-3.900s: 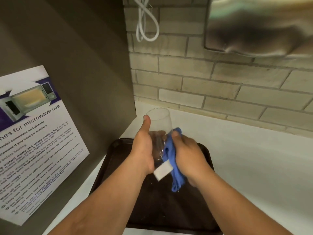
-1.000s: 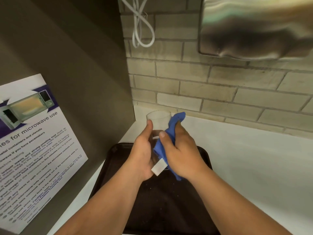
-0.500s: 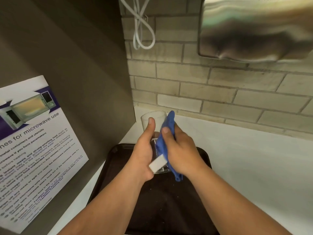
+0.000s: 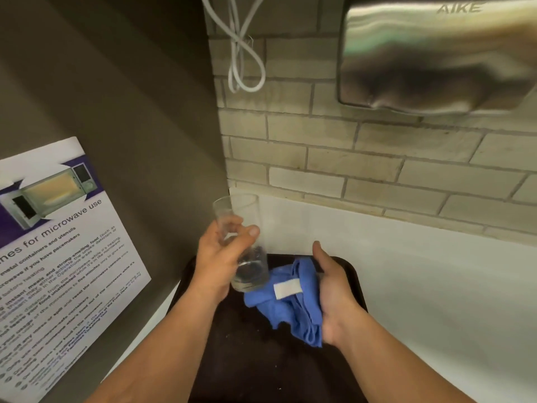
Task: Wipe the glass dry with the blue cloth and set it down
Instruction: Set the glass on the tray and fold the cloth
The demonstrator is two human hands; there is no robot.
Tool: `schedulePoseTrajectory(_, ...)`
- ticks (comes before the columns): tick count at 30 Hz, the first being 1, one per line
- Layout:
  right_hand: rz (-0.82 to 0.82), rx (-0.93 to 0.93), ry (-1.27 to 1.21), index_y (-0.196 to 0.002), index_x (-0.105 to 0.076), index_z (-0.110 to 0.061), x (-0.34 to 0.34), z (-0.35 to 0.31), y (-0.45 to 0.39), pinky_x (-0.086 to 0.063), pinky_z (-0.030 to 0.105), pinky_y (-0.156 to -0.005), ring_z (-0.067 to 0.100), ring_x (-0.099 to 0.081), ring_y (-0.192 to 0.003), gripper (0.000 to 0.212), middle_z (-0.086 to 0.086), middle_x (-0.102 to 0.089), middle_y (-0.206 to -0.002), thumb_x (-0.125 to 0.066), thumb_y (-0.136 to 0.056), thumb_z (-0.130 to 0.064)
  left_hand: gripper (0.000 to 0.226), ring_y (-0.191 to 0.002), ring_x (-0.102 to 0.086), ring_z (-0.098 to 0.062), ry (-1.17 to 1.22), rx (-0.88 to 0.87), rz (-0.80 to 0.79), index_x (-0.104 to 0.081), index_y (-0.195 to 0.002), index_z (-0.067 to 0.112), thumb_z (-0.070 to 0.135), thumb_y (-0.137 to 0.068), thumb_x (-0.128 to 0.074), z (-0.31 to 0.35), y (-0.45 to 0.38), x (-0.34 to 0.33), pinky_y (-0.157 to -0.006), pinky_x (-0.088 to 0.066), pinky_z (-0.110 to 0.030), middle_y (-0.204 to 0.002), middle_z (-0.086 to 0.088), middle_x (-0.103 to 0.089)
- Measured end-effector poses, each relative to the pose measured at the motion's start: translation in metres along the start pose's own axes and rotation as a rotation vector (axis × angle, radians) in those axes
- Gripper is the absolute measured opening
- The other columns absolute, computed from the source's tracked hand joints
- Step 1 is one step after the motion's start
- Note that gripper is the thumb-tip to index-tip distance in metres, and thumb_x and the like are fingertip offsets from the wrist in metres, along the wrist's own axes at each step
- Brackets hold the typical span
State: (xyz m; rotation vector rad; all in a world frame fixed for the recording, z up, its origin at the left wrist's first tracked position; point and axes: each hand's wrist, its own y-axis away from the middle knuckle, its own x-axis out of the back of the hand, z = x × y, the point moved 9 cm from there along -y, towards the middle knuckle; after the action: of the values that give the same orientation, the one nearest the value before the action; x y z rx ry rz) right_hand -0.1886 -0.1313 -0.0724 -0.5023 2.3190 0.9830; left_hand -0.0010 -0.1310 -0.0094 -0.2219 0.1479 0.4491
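Observation:
My left hand [image 4: 218, 257] grips a clear tall glass [image 4: 245, 242] around its middle, holding it tilted above the far left part of a dark tray [image 4: 261, 367]. My right hand [image 4: 334, 292] holds the blue cloth [image 4: 293, 303] bunched in its palm, just right of the glass base. The cloth has a white tag and hangs down over the tray. Cloth and glass are apart or barely touching at the glass bottom.
The tray lies on a white counter [image 4: 421, 286] below a brick wall. A dark cabinet side with a microwave-use poster [image 4: 58, 257] stands close on the left. A steel hand dryer [image 4: 436, 53] and a looped white cable [image 4: 241, 53] hang above.
The cloth was wrapped against the glass under my right hand; now my right hand has pulled away to the right and down with the cloth. The glass stays in my left hand.

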Motion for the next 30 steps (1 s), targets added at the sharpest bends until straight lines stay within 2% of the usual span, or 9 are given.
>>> schedulePoseTrajectory(4,-0.054,-0.006,0.052,-0.12,-0.067,0.011,0.013,-0.012,0.004,-0.048,0.05,-0.103,0.044,-0.065,-0.112,0.106,0.032,-0.065,-0.125,-0.078,-0.057,-0.074,0.06,-0.088,-0.075,-0.014,-0.166,0.103,-0.007,-0.068,-0.102,0.026,0.043,-0.051,-0.094,-0.042,0.019,0.039,-0.076,-0.058,-0.03,-0.088,0.008,-0.079)
schedulePoseTrajectory(8,-0.132,0.011,0.148,-0.117,-0.067,0.012,0.002,-0.03,0.006,-0.054,0.052,-0.096,0.045,-0.066,-0.113,0.111,0.035,-0.065,-0.124,-0.079,-0.053,-0.078,0.076,-0.095,-0.073,-0.027,-0.259,0.171,-0.088,-0.062,-0.107,0.014,0.031,-0.042,-0.097,-0.08,0.039,0.054,-0.081,-0.058,-0.036,-0.096,-0.004,-0.075)
schedulePoseTrajectory(11,-0.138,0.007,0.252,-0.124,-0.057,0.019,-0.004,-0.037,0.003,-0.046,0.054,-0.106,0.05,-0.06,-0.116,0.127,0.039,-0.059,-0.127,-0.079,-0.048,-0.081,0.087,-0.111,-0.069,-0.031,-0.294,0.197,-0.238,-0.059,-0.115,0.015,0.026,-0.039,-0.099,-0.068,0.039,0.045,-0.092,-0.058,-0.039,-0.117,-0.012,-0.068)
schedulePoseTrajectory(13,-0.193,0.0,0.314,-0.109,-0.066,0.016,-0.014,-0.042,0.004,-0.053,0.046,-0.096,0.044,-0.066,-0.098,0.115,0.033,-0.066,-0.106,-0.078,-0.049,-0.081,0.095,-0.129,-0.061,-0.017,-0.313,0.167,-0.322,-0.053,-0.13,0.028,0.034,-0.045,-0.095,-0.031,0.032,0.034,-0.1,-0.052,-0.029,-0.135,-0.005,-0.063)
schedulePoseTrajectory(15,-0.3,-0.039,0.347,-0.087,-0.075,0.008,-0.031,-0.044,0.009,-0.059,0.037,-0.075,0.032,-0.073,-0.079,0.093,0.022,-0.073,-0.085,-0.076,-0.054,-0.08,0.088,-0.136,-0.054,-0.011,-0.382,0.033,-0.366,-0.05,-0.137,0.038,0.041,-0.057,-0.086,0.023,0.019,0.013,-0.107,-0.045,-0.033,-0.143,0.001,-0.06)
schedulePoseTrajectory(19,-0.437,-0.03,0.394,-0.11,-0.073,0.007,-0.055,-0.051,0.017,-0.058,0.038,-0.085,0.034,-0.073,-0.099,0.094,0.025,-0.074,-0.108,-0.072,-0.063,-0.074,0.066,-0.12,-0.059,-0.004,-0.766,-0.234,-0.711,-0.063,-0.129,0.051,0.022,-0.073,-0.082,0.083,0.021,-0.072,-0.098,-0.048,-0.021,-0.133,0.017,-0.061)
schedulePoseTrajectory(22,-0.453,-0.014,0.409,-0.106,-0.074,0.006,-0.061,-0.059,0.025,-0.06,0.036,-0.078,0.032,-0.075,-0.091,0.09,0.023,-0.075,-0.1,-0.071,-0.061,-0.072,0.048,-0.101,-0.058,0.009,-0.963,-0.305,-0.894,-0.077,-0.122,0.033,0.009,-0.081,-0.081,0.081,0.028,-0.111,-0.087,-0.046,-0.012,-0.132,0.011,-0.059)
schedulePoseTrajectory(27,-0.397,0.0,0.477,-0.105,-0.07,0.005,-0.036,-0.07,0.04,-0.059,0.039,-0.081,0.03,-0.073,-0.088,0.087,0.022,-0.073,-0.097,-0.097,-0.042,-0.049,0.022,-0.089,-0.068,-0.01,-0.956,-0.312,-0.855,-0.082,-0.098,0.016,0.003,-0.085,-0.071,0.082,0.025,-0.15,-0.081,-0.055,-0.03,-0.104,0.006,-0.073)
schedulePoseTrajectory(30,-0.246,-0.016,1.003,-0.108,-0.069,-0.011,-0.009,-0.08,0.063,-0.058,0.054,-0.088,0.04,-0.07,-0.101,0.078,0.017,-0.072,-0.106,-0.095,-0.045,-0.05,0.021,-0.07,-0.067,-0.001,-0.943,-0.274,-0.813,-0.079,-0.08,0.026,0.007,-0.081,-0.069,0.085,0.017,-0.177,-0.063,-0.055,-0.024,-0.079,0.018,-0.076)
